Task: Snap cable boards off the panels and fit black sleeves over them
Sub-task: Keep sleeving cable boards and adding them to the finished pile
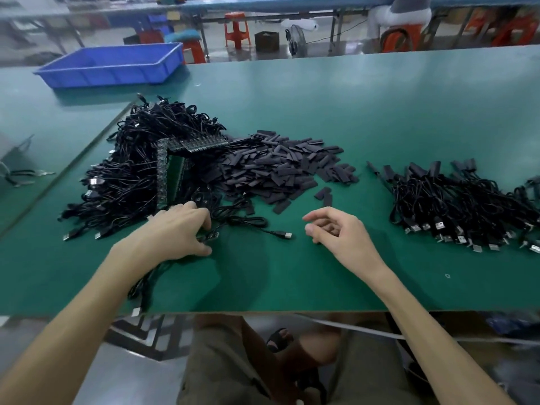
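Left hand curled fingers and thumb round a cable board at the near edge of the tangled panels. Black sleeves lay heaped on the bench. Right hand hovered loosely curled, holding nothing, near the sleeved cables.

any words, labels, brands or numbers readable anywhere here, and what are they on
No text can be read anywhere in this view.
Green circuit board panels: any printing is too small to read.
Silver USB plugs of the right-hand black cable pile: any marks are too small to read.
Blue plastic crate: no label shows.
Dark box on the far floor: blurred, nothing legible.
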`<state>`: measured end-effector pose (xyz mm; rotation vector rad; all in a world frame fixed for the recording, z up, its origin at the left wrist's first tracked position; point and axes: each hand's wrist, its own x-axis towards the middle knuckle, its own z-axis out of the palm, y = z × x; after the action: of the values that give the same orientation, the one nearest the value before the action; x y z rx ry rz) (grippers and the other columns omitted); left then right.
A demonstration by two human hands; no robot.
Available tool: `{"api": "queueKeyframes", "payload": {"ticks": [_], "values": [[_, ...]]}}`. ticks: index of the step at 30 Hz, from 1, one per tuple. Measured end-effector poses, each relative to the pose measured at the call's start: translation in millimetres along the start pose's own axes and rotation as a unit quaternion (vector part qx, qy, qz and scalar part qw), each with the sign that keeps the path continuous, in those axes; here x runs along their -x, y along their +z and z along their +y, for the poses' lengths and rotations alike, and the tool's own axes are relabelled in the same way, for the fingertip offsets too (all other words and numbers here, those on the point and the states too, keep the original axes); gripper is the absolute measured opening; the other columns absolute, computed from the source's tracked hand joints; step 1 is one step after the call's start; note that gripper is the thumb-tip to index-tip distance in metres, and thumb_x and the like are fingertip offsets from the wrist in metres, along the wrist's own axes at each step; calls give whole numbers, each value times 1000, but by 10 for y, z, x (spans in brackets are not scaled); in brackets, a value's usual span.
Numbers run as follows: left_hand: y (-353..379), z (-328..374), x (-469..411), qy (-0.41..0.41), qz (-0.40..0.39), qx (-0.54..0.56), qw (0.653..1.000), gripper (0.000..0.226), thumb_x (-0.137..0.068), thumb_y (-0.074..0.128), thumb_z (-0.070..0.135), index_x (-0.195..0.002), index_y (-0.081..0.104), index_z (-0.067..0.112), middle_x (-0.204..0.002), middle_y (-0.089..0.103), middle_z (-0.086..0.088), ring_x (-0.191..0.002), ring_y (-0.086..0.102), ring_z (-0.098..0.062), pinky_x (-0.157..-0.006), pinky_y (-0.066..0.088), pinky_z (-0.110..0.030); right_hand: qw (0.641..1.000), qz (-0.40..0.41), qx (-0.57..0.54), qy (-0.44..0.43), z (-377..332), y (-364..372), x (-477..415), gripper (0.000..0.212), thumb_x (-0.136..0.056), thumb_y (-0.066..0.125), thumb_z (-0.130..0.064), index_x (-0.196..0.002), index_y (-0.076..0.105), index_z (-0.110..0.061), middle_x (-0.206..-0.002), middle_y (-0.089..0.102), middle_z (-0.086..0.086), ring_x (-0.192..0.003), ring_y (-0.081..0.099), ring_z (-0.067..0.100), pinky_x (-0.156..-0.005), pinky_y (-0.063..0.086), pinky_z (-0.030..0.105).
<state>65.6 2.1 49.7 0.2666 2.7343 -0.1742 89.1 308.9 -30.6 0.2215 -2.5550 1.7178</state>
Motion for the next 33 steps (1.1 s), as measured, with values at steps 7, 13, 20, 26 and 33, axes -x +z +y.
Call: {"api": "queueKeyframes", "payload": {"ticks": [7,13,20,26,33], "values": [[80,233,-18,101,152,257,949,27,-94,70,35,-71,64,22,-58,63,3,-41,46,-9,-44,36,-20,988,31,84,-122,-35,104,81,16,-96,72,-24,-112,72,-23,-101,65,-10,-88,64,11,-73,46,14],[239,774,-85,169,178,286,926,19,-92,70,44,-77,61,37,-65,62,10,-60,57,-7,-57,46,-31,958,-11,197,-210,-74,139,167,29,-99,63,-32,-126,64,-22,-109,60,-14,-89,56,-3,-79,37,6],[345,1050,-89,187,225,257,921,24,-102,57,41,-83,61,25,-64,60,9,-59,55,-6,-55,42,-29,979,19,118,-168,-28,111,154,11,-94,72,-12,-101,66,-17,-93,69,-11,-85,65,6,-74,49,12],[334,1089,-10,155,231,282,918,15,-98,56,30,-85,62,26,-64,61,7,-57,58,-14,-55,46,-32,990,-6,49,-129,-29,126,142,15,-91,74,-12,-87,61,-17,-78,64,-10,-68,59,9,-64,45,14],[362,1284,55,102,269,255,923,22,-100,52,27,-81,51,17,-68,55,5,-64,52,-19,-57,39,-37,987,4,67,-143,-29,162,162,23,-90,73,-8,-82,54,-18,-74,58,-9,-66,55,11,-61,43,16]]}}
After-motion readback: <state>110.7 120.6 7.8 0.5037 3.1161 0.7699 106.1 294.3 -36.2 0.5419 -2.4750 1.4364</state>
